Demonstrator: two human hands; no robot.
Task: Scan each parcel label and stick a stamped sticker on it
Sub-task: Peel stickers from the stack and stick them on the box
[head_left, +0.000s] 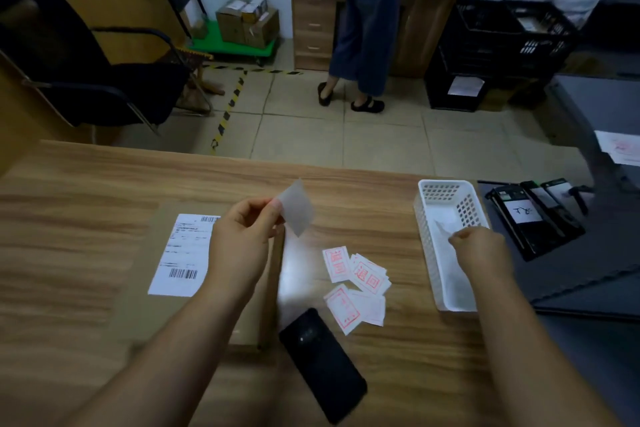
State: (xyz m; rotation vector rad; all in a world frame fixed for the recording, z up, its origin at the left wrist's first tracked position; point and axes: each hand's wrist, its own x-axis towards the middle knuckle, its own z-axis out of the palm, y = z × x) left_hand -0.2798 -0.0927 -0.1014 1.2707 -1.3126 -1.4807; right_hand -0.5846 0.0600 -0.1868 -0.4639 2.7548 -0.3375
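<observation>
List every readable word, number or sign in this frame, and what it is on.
"退回" in red: stamped stickers on the table.
Parcel label: barcodes and print, too blurred to read.
White tag on the black devices: handwritten marks, illegible.
Paper on the black crate: too blurred to read.

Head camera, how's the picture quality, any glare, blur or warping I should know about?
Head view: dim overall, dark at the corners; a bright glare patch on the table beside the parcel; the sticker pinched in the left hand is soft with blur; the label text is unreadable; wide-angle warping bends the table's far edge.
</observation>
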